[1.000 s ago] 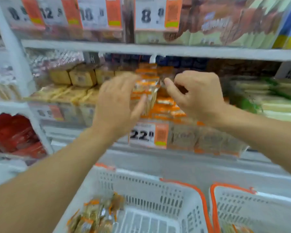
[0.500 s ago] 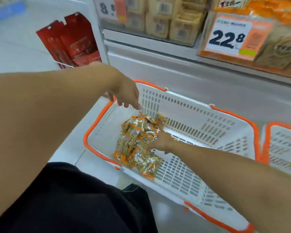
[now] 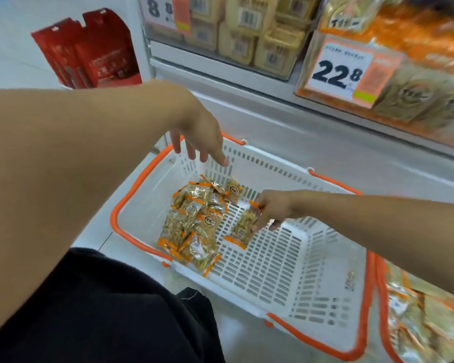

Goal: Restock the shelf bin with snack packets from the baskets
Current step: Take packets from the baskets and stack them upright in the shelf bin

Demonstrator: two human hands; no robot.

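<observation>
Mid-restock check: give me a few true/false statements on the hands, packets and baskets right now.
1. The right hand pinches a packet. True.
2. The left hand holds a packet. False: it hovers open above the basket, holding nothing.
3. A pile of packets lies in the basket. True.
4. The basket has blue handles. False: they are orange.
5. The price tag reads 22.8. True.

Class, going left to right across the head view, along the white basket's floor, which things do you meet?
Pile of snack packets → single packet pinched by the right hand → bare basket floor → second basket.
</observation>
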